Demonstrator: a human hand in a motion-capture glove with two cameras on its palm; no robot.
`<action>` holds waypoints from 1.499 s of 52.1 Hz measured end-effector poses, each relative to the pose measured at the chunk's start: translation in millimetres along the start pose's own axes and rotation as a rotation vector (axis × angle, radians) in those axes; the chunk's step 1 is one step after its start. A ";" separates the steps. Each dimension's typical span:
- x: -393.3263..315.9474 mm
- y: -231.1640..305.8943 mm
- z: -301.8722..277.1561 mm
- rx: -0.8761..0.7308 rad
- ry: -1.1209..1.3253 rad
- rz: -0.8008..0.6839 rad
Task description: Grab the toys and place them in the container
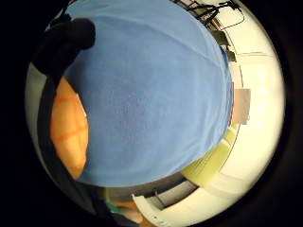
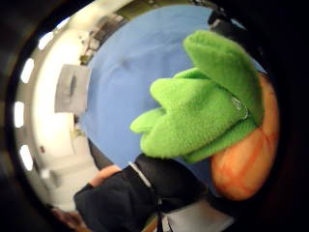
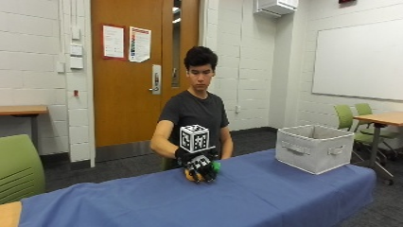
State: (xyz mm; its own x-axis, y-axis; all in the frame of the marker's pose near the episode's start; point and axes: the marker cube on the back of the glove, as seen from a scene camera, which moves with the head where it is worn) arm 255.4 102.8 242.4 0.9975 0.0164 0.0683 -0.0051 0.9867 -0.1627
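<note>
The plush toy, orange with green leaves, sat just above the blue surface in the gloved right hand, whose grip curled around it. Carrying it across to the distant container, soft fabric might slip free.

I am sitting in what looks like a classroom or meeting room; the walls are painted white block; a whiteboard hangs on the right-hand one; behind me a wooden door carries paper notices; green chairs stand at a wooden desk in the corner; dark carpet covers the floor; my surface is draped in a blue cloth.
</note>
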 end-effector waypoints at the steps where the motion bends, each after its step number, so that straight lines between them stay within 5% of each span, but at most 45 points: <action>1: 0.2 1.0 1.5 0.000 -0.005 0.001; 24: -5.6 8.3 -14.7 0.131 0.043 0.021; 34: -7.6 -3.5 -18.3 0.040 -0.059 0.035; 43: -40.1 -18.6 -76.4 0.094 -0.010 0.003; 60: -165.1 -62.3 -240.3 0.380 0.034 -0.128; 71: -278.0 -74.8 -294.8 0.424 0.030 -0.246; 75: -336.8 -77.2 -313.8 0.429 -0.040 -0.433; 78: -389.1 -94.4 -323.0 0.441 -0.018 -0.395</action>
State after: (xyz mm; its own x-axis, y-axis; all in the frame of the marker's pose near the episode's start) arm -109.6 -49.0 -86.7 0.9284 -0.3670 0.0580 0.3340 0.8928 0.3024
